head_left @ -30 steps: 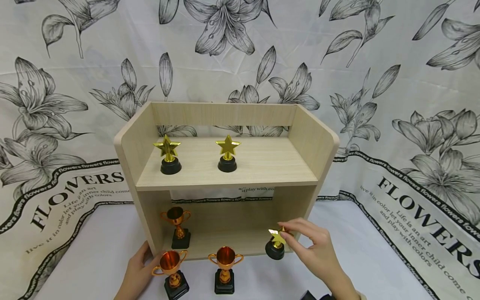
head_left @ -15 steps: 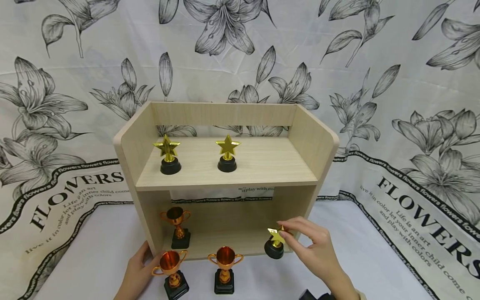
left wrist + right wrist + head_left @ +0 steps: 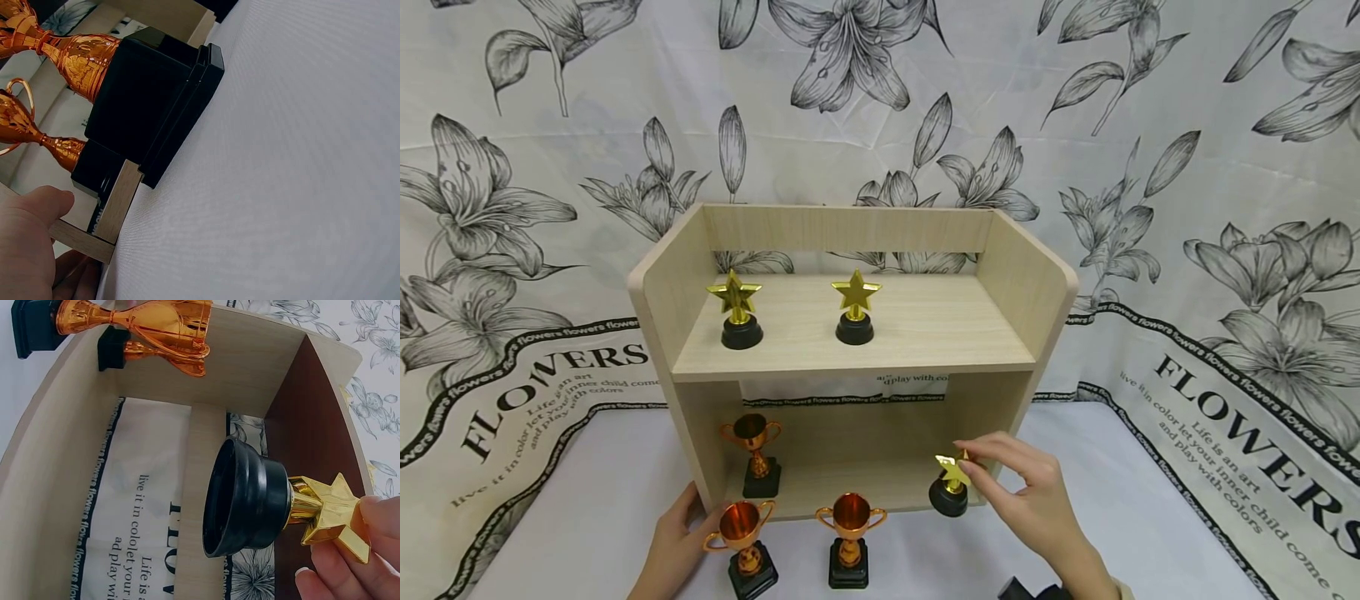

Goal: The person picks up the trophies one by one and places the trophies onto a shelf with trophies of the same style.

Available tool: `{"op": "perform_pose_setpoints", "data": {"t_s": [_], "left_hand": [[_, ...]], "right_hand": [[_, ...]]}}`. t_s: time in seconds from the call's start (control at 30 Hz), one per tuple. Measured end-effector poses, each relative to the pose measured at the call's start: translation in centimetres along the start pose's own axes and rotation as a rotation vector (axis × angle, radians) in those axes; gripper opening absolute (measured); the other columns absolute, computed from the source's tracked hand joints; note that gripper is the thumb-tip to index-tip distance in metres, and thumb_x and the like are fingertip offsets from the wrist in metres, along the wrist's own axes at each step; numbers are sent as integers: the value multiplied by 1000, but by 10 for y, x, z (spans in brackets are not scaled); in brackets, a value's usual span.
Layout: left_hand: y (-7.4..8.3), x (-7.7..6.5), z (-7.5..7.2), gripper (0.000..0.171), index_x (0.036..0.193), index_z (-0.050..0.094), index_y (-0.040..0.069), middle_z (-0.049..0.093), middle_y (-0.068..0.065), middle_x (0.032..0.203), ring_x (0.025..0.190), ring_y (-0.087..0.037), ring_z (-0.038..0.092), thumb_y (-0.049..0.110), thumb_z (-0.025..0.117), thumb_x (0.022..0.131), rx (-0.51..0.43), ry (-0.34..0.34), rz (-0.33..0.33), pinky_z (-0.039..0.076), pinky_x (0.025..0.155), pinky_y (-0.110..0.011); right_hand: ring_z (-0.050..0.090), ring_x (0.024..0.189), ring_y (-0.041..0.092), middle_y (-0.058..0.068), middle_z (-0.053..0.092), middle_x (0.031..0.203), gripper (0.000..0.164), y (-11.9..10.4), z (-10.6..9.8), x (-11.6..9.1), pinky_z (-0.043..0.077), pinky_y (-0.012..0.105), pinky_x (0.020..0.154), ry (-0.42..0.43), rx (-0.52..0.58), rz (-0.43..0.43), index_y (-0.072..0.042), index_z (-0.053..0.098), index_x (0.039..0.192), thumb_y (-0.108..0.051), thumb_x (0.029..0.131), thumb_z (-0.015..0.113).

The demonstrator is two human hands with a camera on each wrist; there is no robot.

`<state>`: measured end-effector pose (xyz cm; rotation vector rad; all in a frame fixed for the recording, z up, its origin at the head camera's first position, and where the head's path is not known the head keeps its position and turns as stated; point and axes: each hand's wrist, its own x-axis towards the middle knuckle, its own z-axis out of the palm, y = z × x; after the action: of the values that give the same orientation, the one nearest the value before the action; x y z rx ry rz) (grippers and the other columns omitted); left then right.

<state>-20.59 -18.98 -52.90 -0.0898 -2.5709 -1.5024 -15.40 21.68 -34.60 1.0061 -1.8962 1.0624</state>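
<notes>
At the lower right of the head frame, the right hand (image 3: 1028, 493) pinched a gold star trophy (image 3: 952, 492) by its star, in front of the right end of the wooden shelf's (image 3: 1033, 292) lower compartment (image 3: 865, 450). Toward the lower left, the left hand (image 3: 674, 543) gripped the side panel (image 3: 673, 304), thumb opposite fingers. Just beside it, an orange cup (image 3: 745, 537) and a second cup (image 3: 850, 542) stood on white cloth (image 3: 1112, 500); a third cup (image 3: 760, 458) stood inside, at left. Two other star trophies (image 3: 855, 304) occupied the upper board (image 3: 940, 325).
</notes>
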Motion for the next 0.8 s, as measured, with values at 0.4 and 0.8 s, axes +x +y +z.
{"op": "perform_pose_setpoints", "data": {"t_s": [0.4, 0.8], "left_hand": [[-2, -1, 1, 62, 141, 36, 2, 48, -24, 135, 117, -41, 51, 31, 60, 92, 9, 30, 42, 39, 95, -59], [0, 0, 0, 67, 144, 32, 4, 45, -23, 137, 119, -41, 49, 37, 59, 92, 5, 2, -7, 37, 96, -60]], "right_hand": [[62, 75, 13, 6, 69, 87, 45, 0, -2, 3, 48, 18, 67, -12, -12, 19, -4, 71, 99, 21, 62, 71], [63, 76, 12, 4, 69, 89, 43, -1, -5, 6, 48, 18, 67, -9, -21, 4, -3, 71, 99, 20, 63, 72]]}}
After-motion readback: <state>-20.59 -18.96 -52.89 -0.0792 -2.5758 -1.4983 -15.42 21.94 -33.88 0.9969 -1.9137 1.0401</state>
